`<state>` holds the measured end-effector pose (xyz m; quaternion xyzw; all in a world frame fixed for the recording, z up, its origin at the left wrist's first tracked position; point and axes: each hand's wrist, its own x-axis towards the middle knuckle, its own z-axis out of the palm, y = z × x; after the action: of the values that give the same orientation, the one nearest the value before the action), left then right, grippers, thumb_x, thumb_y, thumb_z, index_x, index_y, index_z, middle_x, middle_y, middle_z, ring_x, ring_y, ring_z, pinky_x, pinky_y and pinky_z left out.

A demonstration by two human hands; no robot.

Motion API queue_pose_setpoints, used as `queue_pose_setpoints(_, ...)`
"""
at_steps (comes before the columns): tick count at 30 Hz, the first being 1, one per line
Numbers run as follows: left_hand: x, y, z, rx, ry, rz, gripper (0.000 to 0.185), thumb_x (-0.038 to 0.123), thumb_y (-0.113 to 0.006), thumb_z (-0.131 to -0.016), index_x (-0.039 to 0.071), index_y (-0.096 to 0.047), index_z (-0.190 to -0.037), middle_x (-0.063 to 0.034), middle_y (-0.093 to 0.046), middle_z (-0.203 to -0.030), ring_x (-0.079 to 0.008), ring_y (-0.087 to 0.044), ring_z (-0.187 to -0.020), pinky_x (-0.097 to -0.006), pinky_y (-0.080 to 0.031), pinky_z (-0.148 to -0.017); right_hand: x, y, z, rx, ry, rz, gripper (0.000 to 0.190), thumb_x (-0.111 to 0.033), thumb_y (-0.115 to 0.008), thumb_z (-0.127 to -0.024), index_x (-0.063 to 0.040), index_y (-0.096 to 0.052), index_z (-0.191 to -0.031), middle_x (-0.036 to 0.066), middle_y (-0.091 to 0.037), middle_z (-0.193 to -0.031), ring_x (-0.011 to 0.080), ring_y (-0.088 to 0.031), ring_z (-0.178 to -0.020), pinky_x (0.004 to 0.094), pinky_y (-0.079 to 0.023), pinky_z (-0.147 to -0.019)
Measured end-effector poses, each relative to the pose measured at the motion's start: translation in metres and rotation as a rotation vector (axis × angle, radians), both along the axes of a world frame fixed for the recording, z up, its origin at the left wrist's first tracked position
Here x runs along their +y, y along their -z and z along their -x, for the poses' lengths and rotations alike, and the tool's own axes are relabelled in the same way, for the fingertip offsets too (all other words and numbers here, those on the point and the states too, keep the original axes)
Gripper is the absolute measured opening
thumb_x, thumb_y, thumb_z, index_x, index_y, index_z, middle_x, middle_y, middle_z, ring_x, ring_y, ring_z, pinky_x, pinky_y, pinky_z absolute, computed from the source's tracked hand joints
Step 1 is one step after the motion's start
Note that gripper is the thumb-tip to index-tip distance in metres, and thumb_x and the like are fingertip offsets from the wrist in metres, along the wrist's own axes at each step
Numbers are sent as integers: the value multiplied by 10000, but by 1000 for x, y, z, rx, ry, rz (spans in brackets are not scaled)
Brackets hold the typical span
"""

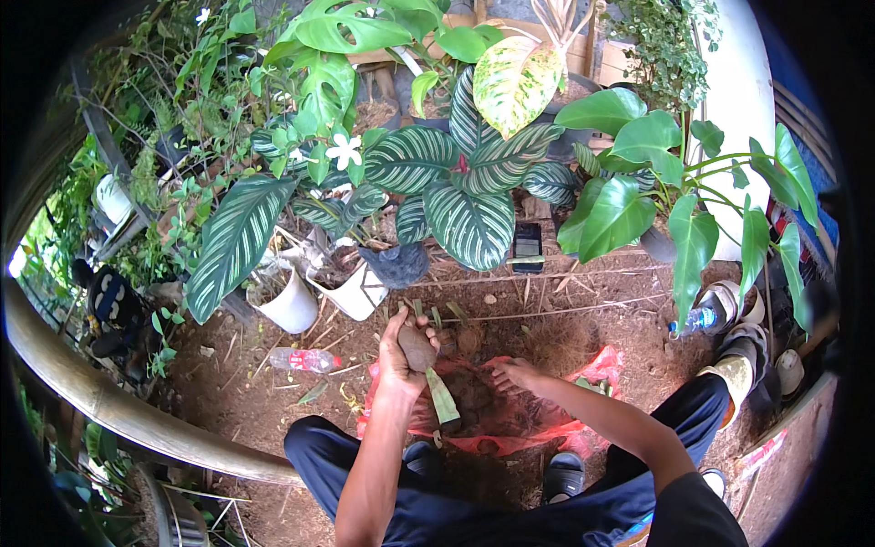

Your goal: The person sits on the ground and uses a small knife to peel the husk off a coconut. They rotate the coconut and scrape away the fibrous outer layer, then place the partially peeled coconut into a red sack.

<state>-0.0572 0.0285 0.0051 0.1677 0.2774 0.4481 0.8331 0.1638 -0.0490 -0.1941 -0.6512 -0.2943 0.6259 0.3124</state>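
Note:
My left hand point(402, 352) is closed around a brown ball of soil point(417, 347), above the left part of a red plastic bag. A cut piece of green leaf or stem point(442, 398) sticks out below the ball, and short green stubs show at its top. My right hand point(514, 376) is over the bag with its fingers a little bent, and no object shows in it. The red plastic bag point(506, 444) lies spread on the ground between my feet, with dark soil point(468, 396) on it. Brown fibre point(560, 338) lies just beyond the bag.
A clear plastic bottle point(304, 359) lies on the soil at left, near white pots point(290, 304). Striped-leaf plants point(472, 219) stand ahead, with a dark phone-like object point(527, 246) below them. A bamboo pole point(137, 424) curves along the left; another bottle point(694, 321) lies at right.

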Motion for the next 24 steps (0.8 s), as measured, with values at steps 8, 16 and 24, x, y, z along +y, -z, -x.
queue_pose_setpoints(8,11,5,18,-96,-8,-88,243,331,-626,-884,133,-492,-838,-14,-504,-732,-182,-507,-674,-330,-454,-638,22,40,44,-812,-579,-310,496,-338,-670,-822,-23,-555,-1187,174,-596,-1175,346,-561,-1114,445,-451,-942)
queue_pose_setpoints(16,14,0,21,-243,-22,106,271,285,-490,-905,21,-551,-908,-149,-588,-899,-292,-569,-856,-395,-506,-797,47,72,73,-1071,-809,-507,654,-303,-668,-834,-117,-374,-1388,105,-361,-1428,297,-356,-1322,501,-326,-1068)
queue_pose_setpoints(24,20,7,29,-267,-31,43,265,182,-464,-863,-57,-557,-931,-198,-602,-929,-329,-583,-934,-458,-486,-921,50,79,73,-1096,-804,-337,607,-224,-698,-809,-95,-404,-1324,105,-414,-1361,291,-369,-1308,486,-350,-1051)
